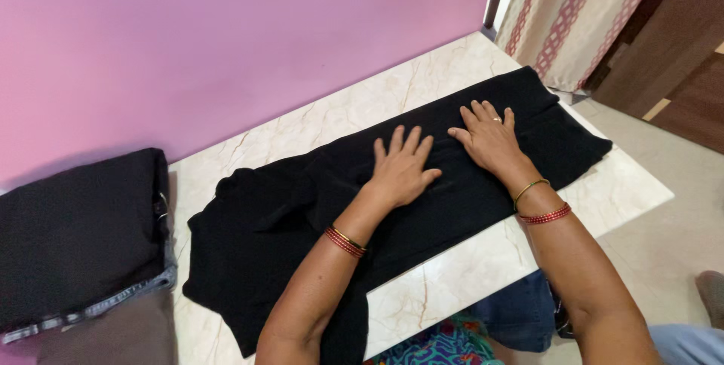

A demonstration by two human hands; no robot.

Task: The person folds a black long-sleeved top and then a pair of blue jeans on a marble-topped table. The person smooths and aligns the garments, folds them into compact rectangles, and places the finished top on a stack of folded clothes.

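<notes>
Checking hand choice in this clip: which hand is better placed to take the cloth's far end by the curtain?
Probably the right hand: it lies flat on the black cloth nearer that end, while the left hand rests mid-cloth.

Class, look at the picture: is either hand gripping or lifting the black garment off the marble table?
No. Both the left hand and the right hand lie flat, fingers spread, on the black garment.

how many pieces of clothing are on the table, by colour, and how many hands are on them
Black garment spread flat under the hands: 1
Black folded garment on the pile at left: 1
Blue denim garment under it: 1
Grey-brown garment at the pile's bottom: 1
Hands pressed flat on the spread garment, left hand and right hand: 2
Total: 4 garments, 2 hands
</notes>
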